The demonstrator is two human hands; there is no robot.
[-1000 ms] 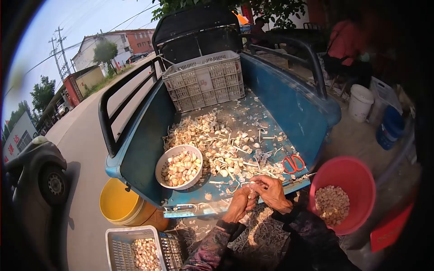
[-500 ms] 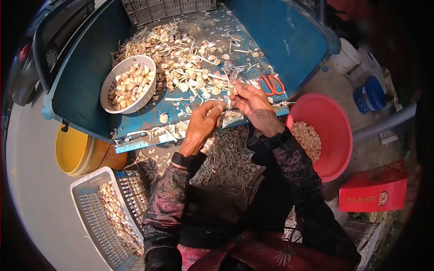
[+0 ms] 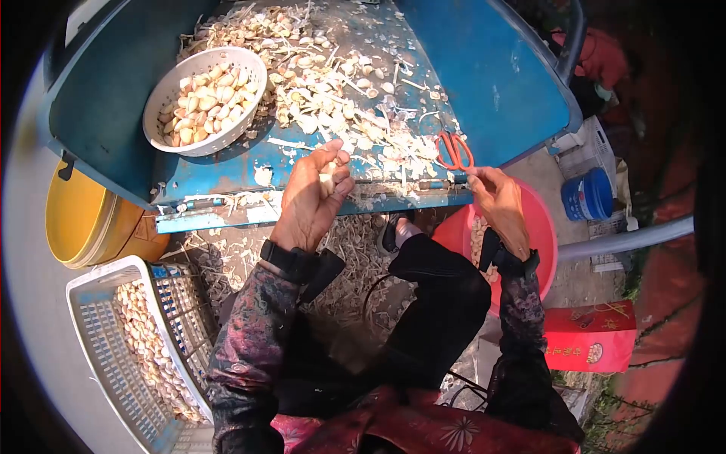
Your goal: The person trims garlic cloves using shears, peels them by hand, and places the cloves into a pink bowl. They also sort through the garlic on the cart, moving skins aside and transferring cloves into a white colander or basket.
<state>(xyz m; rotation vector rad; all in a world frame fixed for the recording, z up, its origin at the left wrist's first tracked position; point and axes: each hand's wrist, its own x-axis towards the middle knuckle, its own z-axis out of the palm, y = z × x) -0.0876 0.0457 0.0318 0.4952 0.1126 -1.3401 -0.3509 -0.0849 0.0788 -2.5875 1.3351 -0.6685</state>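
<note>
My left hand (image 3: 311,198) is closed around a pale garlic clove (image 3: 327,182), above the front edge of the blue tray (image 3: 219,178). My right hand (image 3: 502,209) hovers over the red basin (image 3: 538,257), its fingers bent with a gap at the thumb and nothing visible between them. Just beyond those fingertips lie red-handled scissors (image 3: 454,151), their blades buried among peelings. Garlic cloves (image 3: 478,240) lie inside the basin, partly hidden by my right hand and wrist. Loose cloves, skins and stems (image 3: 325,106) are spread across the tray.
A white colander (image 3: 155,125) of cloves sits on the tray's left. Below it are a yellow bucket (image 3: 72,216) and a grey-white plastic basket (image 3: 83,310) holding garlic. At right are a blue bucket (image 3: 587,195), a metal pole (image 3: 643,236) and a red box (image 3: 590,337).
My right hand has moved right and down from the tray to the basin, parting from my left. My left hand has shifted slightly left, its fingers turned up. The view has shifted.
</note>
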